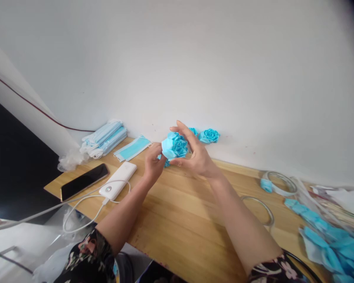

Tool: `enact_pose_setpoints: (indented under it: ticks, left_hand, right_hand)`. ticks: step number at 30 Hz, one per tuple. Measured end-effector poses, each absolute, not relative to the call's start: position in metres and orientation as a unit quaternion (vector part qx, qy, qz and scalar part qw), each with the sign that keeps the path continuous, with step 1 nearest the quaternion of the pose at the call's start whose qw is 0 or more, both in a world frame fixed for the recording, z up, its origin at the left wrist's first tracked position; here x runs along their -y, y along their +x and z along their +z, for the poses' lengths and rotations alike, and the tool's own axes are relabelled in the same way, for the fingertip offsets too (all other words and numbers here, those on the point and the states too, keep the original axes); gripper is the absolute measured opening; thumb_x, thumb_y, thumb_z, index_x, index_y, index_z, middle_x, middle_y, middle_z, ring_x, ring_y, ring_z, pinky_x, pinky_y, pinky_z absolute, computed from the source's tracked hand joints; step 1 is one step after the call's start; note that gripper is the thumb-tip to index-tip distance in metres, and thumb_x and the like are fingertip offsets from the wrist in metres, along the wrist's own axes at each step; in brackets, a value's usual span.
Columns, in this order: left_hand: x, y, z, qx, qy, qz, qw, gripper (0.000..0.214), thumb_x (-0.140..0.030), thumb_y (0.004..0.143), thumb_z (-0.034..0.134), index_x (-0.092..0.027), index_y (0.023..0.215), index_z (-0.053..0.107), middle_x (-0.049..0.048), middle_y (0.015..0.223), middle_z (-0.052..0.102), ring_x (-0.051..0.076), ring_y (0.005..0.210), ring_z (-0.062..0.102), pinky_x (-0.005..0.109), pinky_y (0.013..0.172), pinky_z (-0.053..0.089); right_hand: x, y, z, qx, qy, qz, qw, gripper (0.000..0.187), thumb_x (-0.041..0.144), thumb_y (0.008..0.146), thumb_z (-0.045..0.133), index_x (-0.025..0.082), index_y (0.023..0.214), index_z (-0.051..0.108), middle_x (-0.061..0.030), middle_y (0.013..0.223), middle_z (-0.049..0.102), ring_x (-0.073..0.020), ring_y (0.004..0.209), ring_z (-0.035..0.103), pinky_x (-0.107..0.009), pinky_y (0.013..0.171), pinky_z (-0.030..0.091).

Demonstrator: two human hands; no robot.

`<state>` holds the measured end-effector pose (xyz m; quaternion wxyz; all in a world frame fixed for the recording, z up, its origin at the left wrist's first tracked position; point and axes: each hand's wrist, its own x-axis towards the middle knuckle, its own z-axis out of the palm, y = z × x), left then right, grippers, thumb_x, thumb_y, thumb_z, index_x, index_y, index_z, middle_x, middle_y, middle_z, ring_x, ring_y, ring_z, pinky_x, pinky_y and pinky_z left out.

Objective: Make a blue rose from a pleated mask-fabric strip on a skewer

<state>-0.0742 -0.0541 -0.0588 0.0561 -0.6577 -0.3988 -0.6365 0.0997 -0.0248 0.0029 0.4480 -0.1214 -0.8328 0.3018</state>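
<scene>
A light-blue artificial flower (176, 146), its petals layered like a rose, is held up over the middle of the table. My left hand (155, 161) is closed around its base on the left side. Curved around the flower's right side is my right hand (194, 155), thumb and fingers spread apart; whether its fingertips touch the petals I cannot tell. Another blue flower (209, 135) lies behind by the wall, and one more (192, 131) is partly hidden by my right fingers. Some blue material (166, 163) shows below the held flower.
On the left are a stack of face masks (104, 137), a single mask (133, 148), a black phone (85, 181) and a white power bank (118, 180) with a cable. At right lie a tape roll (281, 184), a wire loop (264, 208) and blue petal pieces (333, 243).
</scene>
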Motion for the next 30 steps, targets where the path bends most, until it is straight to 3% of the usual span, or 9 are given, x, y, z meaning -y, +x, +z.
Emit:
enact_pose_setpoints:
  ticks: [11,17,19,23,27,30]
  left_hand:
    - [0.054,-0.073,-0.062,0.412,-0.657,-0.630,0.034,0.023,-0.020,0.088,0.058,-0.018,0.066,0.055,-0.0004,0.068,0.055,0.015,0.067,0.049,0.028,0.067,0.039]
    - [0.054,-0.075,-0.060,0.414,-0.640,-0.645,0.044,0.020,-0.018,0.086,0.058,-0.019,0.065,0.055,-0.0011,0.065,0.054,0.015,0.066,0.049,0.028,0.065,0.038]
    - [0.054,-0.076,-0.059,0.415,-0.640,-0.645,0.049,0.020,-0.018,0.085,0.058,-0.019,0.065,0.055,-0.0014,0.064,0.053,0.015,0.065,0.048,0.028,0.064,0.038]
    - [0.052,-0.078,-0.060,0.425,-0.640,-0.638,0.059,0.018,-0.017,0.084,0.058,-0.019,0.066,0.055,-0.0011,0.065,0.055,0.015,0.066,0.049,0.028,0.065,0.038]
    - [0.049,-0.084,-0.063,0.450,-0.616,-0.643,0.072,0.016,-0.015,0.082,0.059,-0.019,0.067,0.057,-0.0012,0.067,0.055,0.015,0.068,0.050,0.027,0.067,0.039]
    - [0.047,-0.088,-0.065,0.468,-0.599,-0.645,0.078,0.018,-0.014,0.080,0.059,-0.019,0.064,0.054,-0.0017,0.066,0.053,0.014,0.068,0.050,0.027,0.067,0.039]
  right_hand:
    - [0.036,0.094,0.006,0.817,-0.145,0.280,0.482,0.063,0.027,0.086,0.064,0.035,0.146,0.043,-0.0038,0.130,0.062,-0.0231,0.122,0.057,-0.047,0.108,0.047]
    - [0.034,0.099,0.012,0.840,-0.126,0.283,0.444,0.081,0.046,0.079,0.076,0.035,0.149,0.037,-0.0047,0.151,0.048,-0.0286,0.142,0.041,-0.051,0.118,0.035]
    - [0.034,0.100,0.014,0.836,-0.134,0.279,0.453,0.079,0.047,0.080,0.074,0.036,0.149,0.037,-0.0045,0.151,0.048,-0.0282,0.142,0.041,-0.052,0.119,0.034]
    - [0.037,0.100,0.016,0.822,-0.149,0.241,0.493,0.051,0.038,0.088,0.065,0.032,0.136,0.051,-0.0050,0.140,0.057,-0.0257,0.135,0.049,-0.051,0.116,0.039]
    - [0.038,0.105,0.022,0.808,-0.150,0.165,0.546,0.009,0.026,0.091,0.058,0.029,0.097,0.064,-0.0026,0.117,0.068,-0.0238,0.122,0.057,-0.050,0.109,0.044]
    - [0.038,0.109,0.028,0.821,-0.160,0.114,0.536,0.009,0.024,0.092,0.058,0.028,0.088,0.064,-0.0022,0.112,0.069,-0.0234,0.116,0.059,-0.049,0.104,0.046]
